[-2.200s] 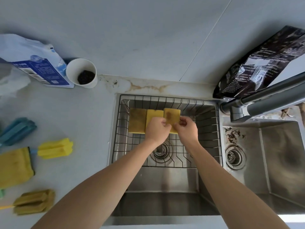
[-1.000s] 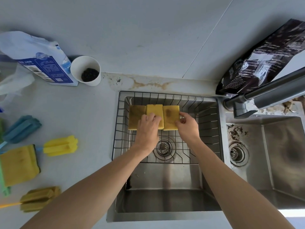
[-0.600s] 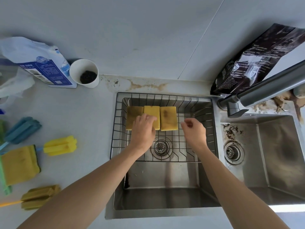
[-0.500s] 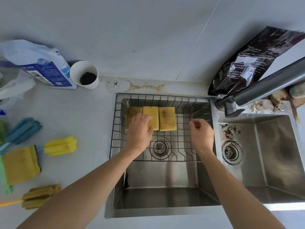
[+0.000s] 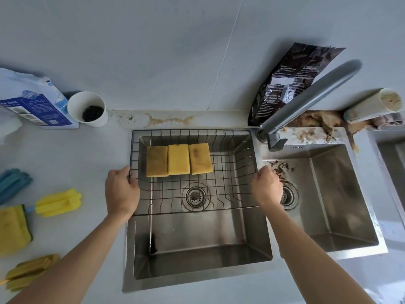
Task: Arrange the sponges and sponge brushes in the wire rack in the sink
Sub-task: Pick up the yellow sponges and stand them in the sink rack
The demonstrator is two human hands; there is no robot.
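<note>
A wire rack (image 5: 232, 170) spans the far half of the left sink (image 5: 197, 255). Three yellow sponges (image 5: 178, 159) lie side by side in its back left part. My left hand (image 5: 121, 190) grips the rack's left rim and my right hand (image 5: 266, 186) grips its right rim. On the counter at the left lie a bright yellow sponge brush (image 5: 58, 202), a blue sponge brush (image 5: 13, 184), a dull yellow sponge brush (image 5: 28, 272) and a yellow sponge with a green edge (image 5: 13, 229).
A grey faucet (image 5: 306, 104) reaches over the divider between the sinks. The right sink (image 5: 328, 194) is dirty. A white cup (image 5: 87, 108) and a blue-white bag (image 5: 30, 102) stand at the back left, a dark bag (image 5: 291, 77) at the back right.
Both hands left the sponges and moved outward to the rack's left and right rims, where they now grip. The three sponges stay in a row.
</note>
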